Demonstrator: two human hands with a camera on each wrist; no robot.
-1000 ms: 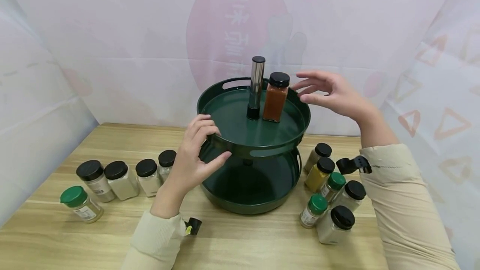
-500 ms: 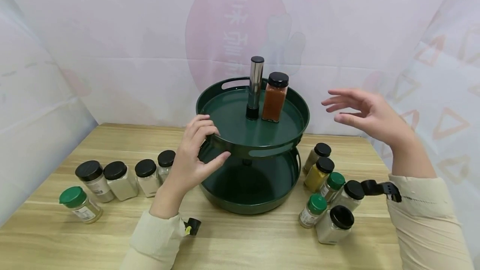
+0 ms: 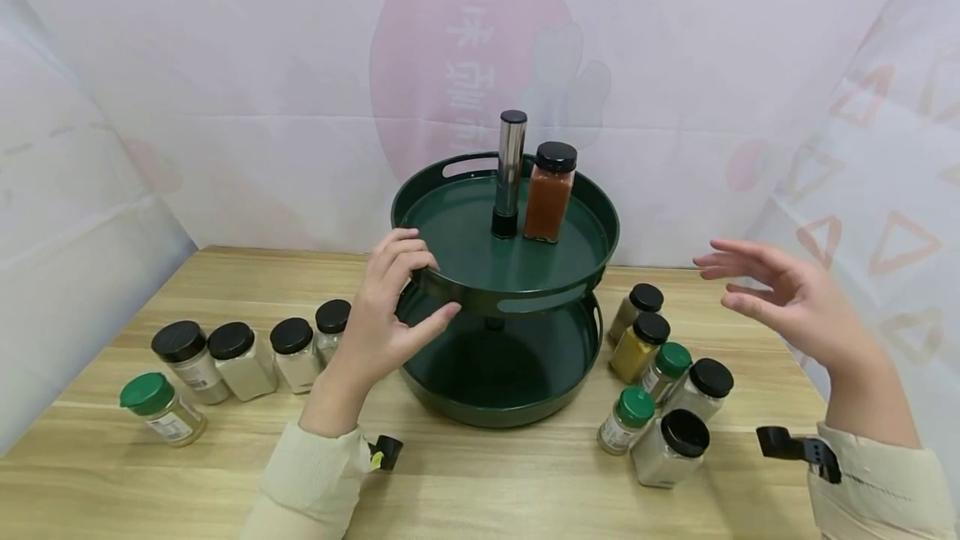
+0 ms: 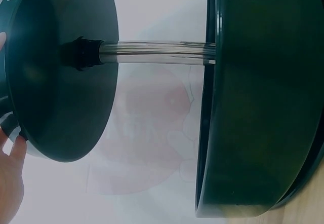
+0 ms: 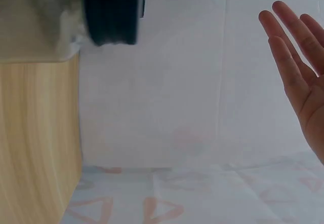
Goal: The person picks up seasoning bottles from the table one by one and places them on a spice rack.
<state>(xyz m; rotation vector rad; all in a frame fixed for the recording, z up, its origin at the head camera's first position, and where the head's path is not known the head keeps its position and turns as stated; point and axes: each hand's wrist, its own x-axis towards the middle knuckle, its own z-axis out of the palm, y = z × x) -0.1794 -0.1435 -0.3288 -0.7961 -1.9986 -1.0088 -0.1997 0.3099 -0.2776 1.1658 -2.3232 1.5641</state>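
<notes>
A dark green two-tier turntable stands mid-table. My left hand (image 3: pixel 382 311) grips the front-left rim of its upper tray (image 3: pixel 472 269), fingers over the edge and thumb against the outer side. In the left wrist view the thumb (image 4: pixel 18 153) meets the upper tray's edge, below which runs a metal post (image 4: pixel 157 52). On the upper tray, right of the post's handle (image 3: pixel 510 161), stands a square black-capped jar of red-brown spice (image 3: pixel 547 207). The lower tray (image 3: pixel 487 415) holds nothing visible. My right hand (image 3: pixel 795 302) hovers at the right, fingers spread and loosely bent, holding nothing.
Several spice jars cluster right of the turntable, among them a yellow one (image 3: pixel 633 363), a green-capped one (image 3: pixel 618 433) and a black-capped one (image 3: pixel 660 461). At the left, several more stand in a row, with a green-capped jar (image 3: pixel 174 427) in front. A cloth backdrop (image 3: pixel 285 107) hangs behind.
My right hand has moved away from the upper tray, rightward and down, past the right-hand jars. My left hand stays on the rim, and the red-brown spice jar has not moved.
</notes>
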